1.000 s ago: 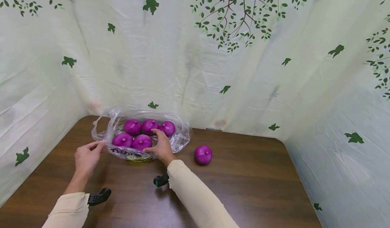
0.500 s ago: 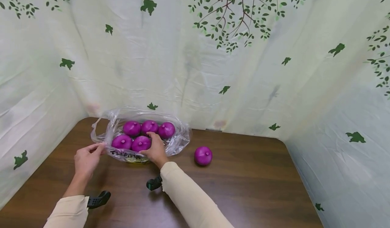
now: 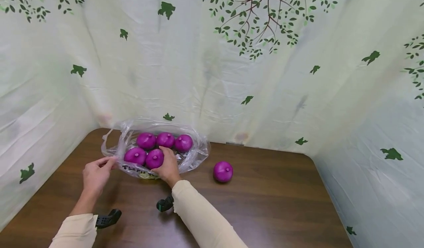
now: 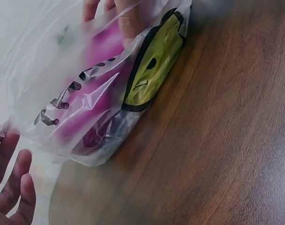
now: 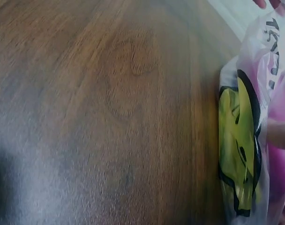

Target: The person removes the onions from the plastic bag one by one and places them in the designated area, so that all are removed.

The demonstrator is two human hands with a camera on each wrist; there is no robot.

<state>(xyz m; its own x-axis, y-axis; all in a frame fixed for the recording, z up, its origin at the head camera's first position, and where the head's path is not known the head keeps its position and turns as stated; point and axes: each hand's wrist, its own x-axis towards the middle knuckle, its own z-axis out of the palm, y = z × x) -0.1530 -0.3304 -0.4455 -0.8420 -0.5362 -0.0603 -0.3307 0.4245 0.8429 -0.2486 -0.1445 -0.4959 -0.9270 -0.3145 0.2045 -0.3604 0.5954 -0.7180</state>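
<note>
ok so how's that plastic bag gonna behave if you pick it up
The plastic bag will probably flop rather than hold its shape, since its thin clear film is crumpled. With five purple onions inside, it would likely sag at the bottom. Those onions may also roll against each other, being round.

Left hand (image 3: 96,173) pinching; right hand (image 3: 169,168) curled, gripping.
</note>
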